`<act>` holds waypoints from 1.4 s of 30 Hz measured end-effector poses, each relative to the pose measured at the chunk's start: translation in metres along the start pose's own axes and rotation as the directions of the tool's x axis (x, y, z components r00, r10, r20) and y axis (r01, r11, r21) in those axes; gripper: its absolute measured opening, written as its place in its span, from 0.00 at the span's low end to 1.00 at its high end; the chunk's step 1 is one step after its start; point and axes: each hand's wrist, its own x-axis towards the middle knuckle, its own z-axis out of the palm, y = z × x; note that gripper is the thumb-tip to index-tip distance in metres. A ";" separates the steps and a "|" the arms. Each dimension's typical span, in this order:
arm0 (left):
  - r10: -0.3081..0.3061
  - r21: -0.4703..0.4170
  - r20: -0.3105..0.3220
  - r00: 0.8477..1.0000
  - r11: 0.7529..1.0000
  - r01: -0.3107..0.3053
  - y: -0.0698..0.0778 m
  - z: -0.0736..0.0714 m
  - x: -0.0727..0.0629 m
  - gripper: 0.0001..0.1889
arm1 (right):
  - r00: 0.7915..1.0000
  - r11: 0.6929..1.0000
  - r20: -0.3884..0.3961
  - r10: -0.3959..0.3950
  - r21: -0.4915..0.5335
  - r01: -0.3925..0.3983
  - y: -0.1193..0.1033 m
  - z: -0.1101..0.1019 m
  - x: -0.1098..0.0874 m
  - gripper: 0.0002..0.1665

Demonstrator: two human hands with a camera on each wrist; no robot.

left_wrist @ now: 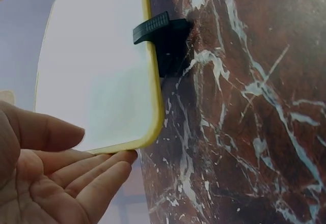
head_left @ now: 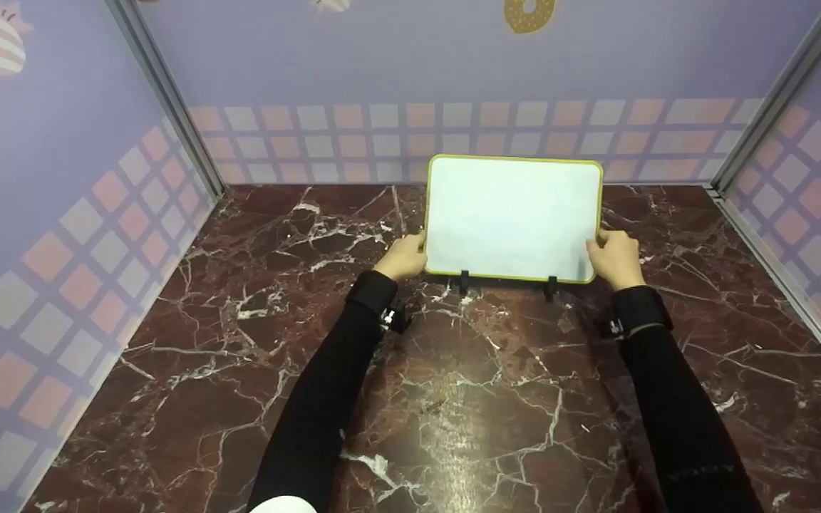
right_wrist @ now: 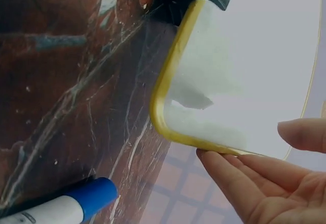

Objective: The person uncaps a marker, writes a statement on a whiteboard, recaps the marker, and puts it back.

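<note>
From where I stand, a small whiteboard [head_left: 514, 217] with a yellow rim is up on its long edge toward the back of the marble-patterned tabletop [head_left: 524, 342], its blank face turned to the person. The left hand [head_left: 405, 256] has one short side lightly pinched, thumb over the front and fingers against the rim; the right hand [head_left: 617, 258] is clamped on the opposite side in much the same way. How hard either one presses, I can't tell. Gripping both ends low down seems a sensible way to steer the board evenly and leave its middle uncovered.

Two black hooks [head_left: 464, 281] come up over the lower rim, set well apart, presumably so the panel can't slide forward or twist. In the head view its right end sits slightly lower; whether that is tilt or turn, I couldn't say.

As for containers, I make out no cup or box; the hooks are the closest thing to a holder, and what they cradle is the board's bottom edge. Near the right hand a marker [right_wrist: 58, 208] with a blue cap seems to lie on the tabletop, its far end cut off from sight
</note>
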 end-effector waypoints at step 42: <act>-0.135 0.027 -0.101 0.986 0.990 0.139 -0.044 -0.046 -0.097 0.39 | 0.998 0.954 0.034 -0.057 -0.293 0.064 0.000 -0.013 -0.048 0.27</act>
